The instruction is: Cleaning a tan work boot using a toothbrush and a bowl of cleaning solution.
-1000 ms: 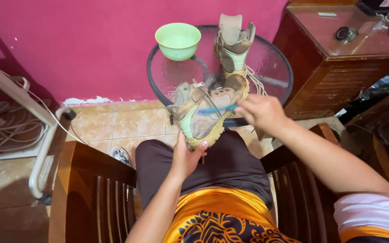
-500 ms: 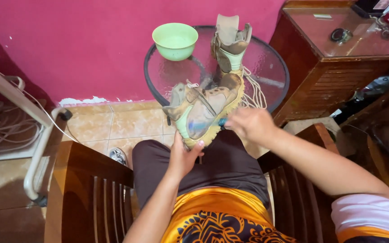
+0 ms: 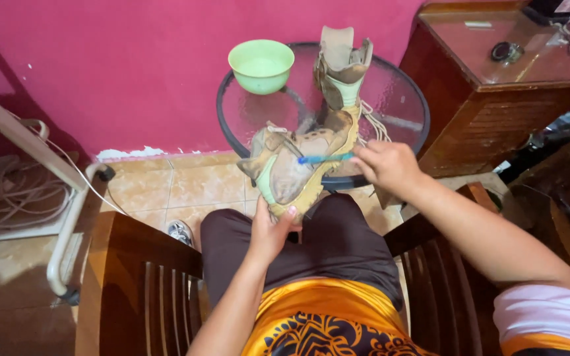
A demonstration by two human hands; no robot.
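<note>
Mid-scrub on the boot (image 3: 295,173) right now. The left hand (image 3: 270,232) cups it from below by the sole edge, fingers curled around it, holding it tilted over the lap just in front of the glass table (image 3: 400,99). The right hand (image 3: 387,166) is closed on a blue brush (image 3: 324,158), bristle end laid across the boot's side. The leather looks dusty and blotchy all over, so I'd say the cleaning is nowhere near finished, though it's hard to tell which patches are already brushed. The second boot (image 3: 341,72) stands upright on the table beside a green bowl (image 3: 261,64), laces trailing, and looks untouched.
</note>
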